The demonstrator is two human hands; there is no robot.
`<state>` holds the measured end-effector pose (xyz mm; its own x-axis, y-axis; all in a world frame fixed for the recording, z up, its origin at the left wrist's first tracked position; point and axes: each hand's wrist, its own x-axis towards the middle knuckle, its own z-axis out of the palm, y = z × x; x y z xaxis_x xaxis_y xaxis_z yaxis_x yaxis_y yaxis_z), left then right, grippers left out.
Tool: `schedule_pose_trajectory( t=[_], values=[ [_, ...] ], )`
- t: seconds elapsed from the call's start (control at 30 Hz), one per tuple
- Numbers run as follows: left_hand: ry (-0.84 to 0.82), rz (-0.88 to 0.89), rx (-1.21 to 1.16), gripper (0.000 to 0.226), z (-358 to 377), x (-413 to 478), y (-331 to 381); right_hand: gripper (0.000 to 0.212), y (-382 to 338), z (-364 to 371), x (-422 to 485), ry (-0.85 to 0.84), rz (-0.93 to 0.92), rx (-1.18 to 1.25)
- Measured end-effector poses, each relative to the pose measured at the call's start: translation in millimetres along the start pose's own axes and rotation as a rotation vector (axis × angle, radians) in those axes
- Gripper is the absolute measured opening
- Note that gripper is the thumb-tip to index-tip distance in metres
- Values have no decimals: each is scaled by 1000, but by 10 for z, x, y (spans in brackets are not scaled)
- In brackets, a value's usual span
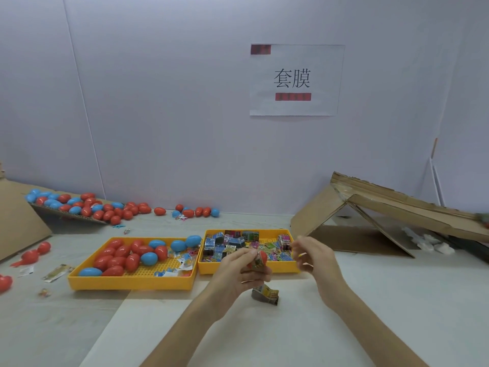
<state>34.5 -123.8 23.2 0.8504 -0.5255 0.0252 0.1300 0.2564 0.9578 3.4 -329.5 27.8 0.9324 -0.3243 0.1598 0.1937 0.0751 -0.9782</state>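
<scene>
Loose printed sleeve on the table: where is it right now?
Head view, centre: the loose printed sleeve lies on the white table just below the left hand holding the red egg, nearer the camera than the right yellow tray.

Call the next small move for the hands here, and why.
Probably bring the right hand to the red egg and pull the printed sleeve further over it. The left hand grips the egg, the sleeve covers only part, red tip bare, and the right hand hovers apart beside it.
</scene>
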Motion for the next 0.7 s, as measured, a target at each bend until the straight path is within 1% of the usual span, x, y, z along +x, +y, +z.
schedule_pose_trajectory(
  t=[0.03, 0.07, 0.13, 0.2, 0.27, 0.5, 0.6, 0.7],
  values=[
    [-5, -2, 5, 25, -3, 1, 2, 25, 18, 50, -27, -24, -104, -161],
    [-10, -4, 13, 27, -5, -2, 2, 18, 37, 102, -60, -78, -167, -232],
    [-15, 3, 33, 33, -2, -7, 0, 6, 44, 203, -145, -218, -208, -226],
    [-6, 19, 37, 38, -5, -11, 5, 12, 70, 278, -190, -270, -252, -247],
    [3, 36, 43, 40, -20, -18, 5, 18, 95, 307, -206, -251, -300, -288],
    [-27, 10, 21, 37, -5, -8, -4, 7, 83, 277, -191, -235, -247, -179],
    [-59, 10, -12, 33, -9, -14, 19, 24, 84, 256, -174, -213, -212, -131],
    [-83, 31, 7, 33, 1, -31, 22, 25, 73, 236, -170, -224, -174, -76]
  ],
)
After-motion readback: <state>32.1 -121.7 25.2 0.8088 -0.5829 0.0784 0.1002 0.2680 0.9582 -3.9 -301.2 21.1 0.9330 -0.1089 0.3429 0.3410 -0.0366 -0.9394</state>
